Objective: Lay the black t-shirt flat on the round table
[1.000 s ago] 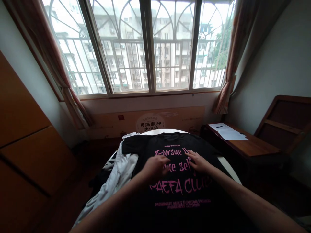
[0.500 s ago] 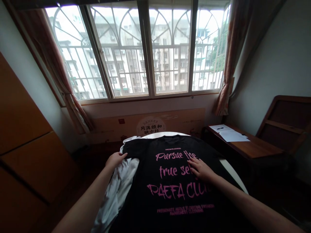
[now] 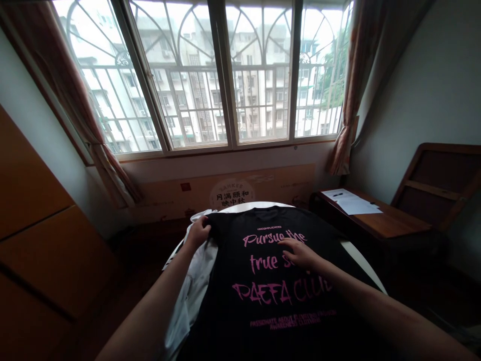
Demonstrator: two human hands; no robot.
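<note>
A black T-shirt [image 3: 233, 260] with pink lettering lies spread out, neck opening at the far end. My left hand [image 3: 199, 231] is closed on its left sleeve, by the far left side. Over the printed words in the middle is my right hand [image 3: 298, 250], fingers loosely bent and apart, holding nothing; whether it touches the cloth I cannot tell. Crumpled white cloth [image 3: 197, 283] sits along the shirt's left side. A white rounded surface [image 3: 364, 265] shows from under the shirt at the right and far edges.
A wooden table [image 3: 398, 223] with white papers [image 3: 356, 204] and a pen stands at the right, a wooden chair back [image 3: 439, 185] behind it. Ahead, a printed box panel [image 3: 169, 198] lies below the barred window. An orange-brown cabinet [image 3: 37, 250] is on the left.
My left hand has moved right and away from me, folding the sleeve inward. My right hand has shifted slightly left and lifted its fingers. The view has tilted a little.
</note>
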